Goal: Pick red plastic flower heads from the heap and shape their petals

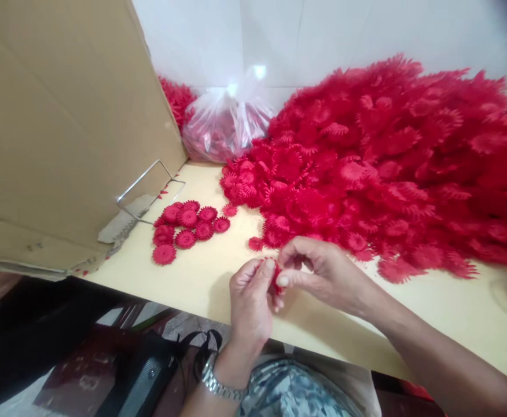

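Near the table's front edge my left hand, with a metal watch on the wrist, pinches a small red toothed piece. My right hand meets it from the right, thumb and forefinger closed on the same piece, which the fingers partly cover. Behind my hands a large heap of red toothed discs spreads to the right. A small group of thicker round red pieces lies on the pale table to the left.
A tall cardboard sheet stands at the left, with a bent wire frame against it. At the back sits a clear plastic bag of red pieces. Part of a person in dark clothing shows at the lower left.
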The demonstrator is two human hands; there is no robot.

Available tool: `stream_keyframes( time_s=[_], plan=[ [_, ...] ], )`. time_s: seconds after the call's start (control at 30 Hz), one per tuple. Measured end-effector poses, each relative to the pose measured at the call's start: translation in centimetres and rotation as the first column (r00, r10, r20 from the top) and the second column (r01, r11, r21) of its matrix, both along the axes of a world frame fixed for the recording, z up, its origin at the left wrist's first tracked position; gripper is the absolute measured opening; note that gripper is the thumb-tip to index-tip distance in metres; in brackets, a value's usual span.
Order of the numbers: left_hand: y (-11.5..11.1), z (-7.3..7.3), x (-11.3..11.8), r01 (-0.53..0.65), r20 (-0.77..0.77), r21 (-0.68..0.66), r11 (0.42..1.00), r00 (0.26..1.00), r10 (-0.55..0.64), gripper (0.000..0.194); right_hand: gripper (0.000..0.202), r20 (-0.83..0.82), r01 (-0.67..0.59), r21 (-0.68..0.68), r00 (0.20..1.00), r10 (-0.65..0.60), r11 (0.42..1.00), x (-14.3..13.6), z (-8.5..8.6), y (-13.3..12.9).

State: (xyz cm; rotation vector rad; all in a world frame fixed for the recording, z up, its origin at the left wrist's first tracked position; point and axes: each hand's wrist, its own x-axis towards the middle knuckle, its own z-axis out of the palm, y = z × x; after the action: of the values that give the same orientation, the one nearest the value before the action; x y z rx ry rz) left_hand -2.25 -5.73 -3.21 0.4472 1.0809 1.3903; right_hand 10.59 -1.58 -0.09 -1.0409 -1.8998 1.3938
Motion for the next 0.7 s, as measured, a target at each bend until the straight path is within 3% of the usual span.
stream_keyframes(
  time_s=[0.07, 0.13, 0.23, 0.3, 0.43, 0.53, 0.6, 0.7],
  plan=[
    [-0.1, -0.3, 0.1, 0.012, -0.032, -0.007, 1.0, 0.999, -0.012, 0.036, 0.023, -0.193, -0.121, -0.251, 0.979, 0.072, 0.96, -0.5, -0.5, -0.4],
    [-0.2, -0.5, 0.0, 0.04, -0.05, -0.015, 0.999, 0.998, -0.041, 0.037, 0.02, -0.234, -0.137, -0.288, 0.97, 0.069, 0.948, -0.5, -0.7, -0.5],
    [-0.4, -0.5, 0.0, 0.135, -0.035, 0.028, 0.99, 0.99, -0.134, 0.032, 0.016, -0.036, 0.024, -0.024, 0.999, -0.025, 0.999, 0.0, -0.3, -0.4],
    [-0.4, -0.4, 0.1, 0.185, 0.009, 0.07, 0.98, 0.982, -0.186, 0.027, 0.016, 0.065, 0.116, 0.197, 0.989, -0.131, 0.974, 0.3, -0.1, -0.5],
    [-0.3, -0.1, 0.3, 0.13, 0.133, 0.063, 0.99, 0.982, -0.137, 0.02, 0.017, 0.075, 0.162, 0.478, 0.972, -0.224, 0.864, 0.3, -0.2, -1.0],
    [0.0, 0.0, 0.2, 0.019, 0.2, 0.02, 1.0, 0.98, -0.022, 0.018, 0.017, 0.053, 0.135, 0.679, 0.971, -0.232, 0.722, 0.1, -0.3, -1.3],
    [0.1, 0.1, 0.0, -0.053, 0.209, 0.008, 0.999, 0.977, 0.05, 0.017, 0.016, 0.052, 0.115, 0.757, 0.971, -0.235, 0.643, 0.1, -0.3, -1.3],
    [0.3, 0.3, -0.1, -0.112, 0.193, 0.019, 0.994, 0.975, 0.106, 0.017, 0.015, 0.07, 0.094, 0.795, 0.967, -0.245, 0.599, 0.0, 0.0, -1.2]
  ],
)
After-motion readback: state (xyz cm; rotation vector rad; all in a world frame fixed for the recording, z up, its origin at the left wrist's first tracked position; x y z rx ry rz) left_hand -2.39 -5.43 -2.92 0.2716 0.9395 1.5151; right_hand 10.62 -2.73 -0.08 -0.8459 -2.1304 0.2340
